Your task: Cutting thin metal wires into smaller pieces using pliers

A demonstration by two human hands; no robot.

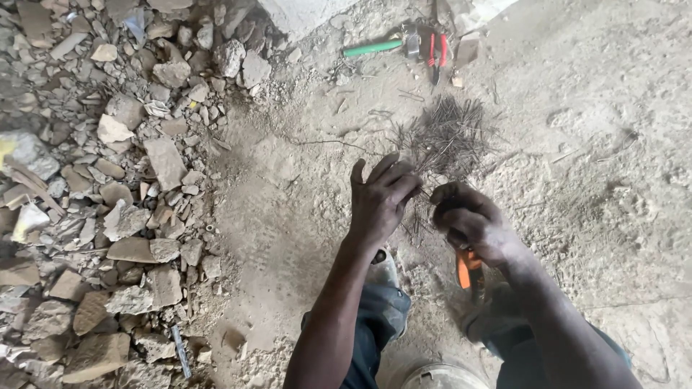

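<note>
Rusty thin wires (447,137) heaped just beyond both hands look light and springy; left hand (380,202) pinches a few strands, right hand (472,223) grips an orange-handled tool (468,268).

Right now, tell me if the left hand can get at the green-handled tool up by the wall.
Probably not without leaning forward: the left hand is at the wire pile, and the green-handled tool lies well beyond it. Only bare dusty ground lies between.
</note>
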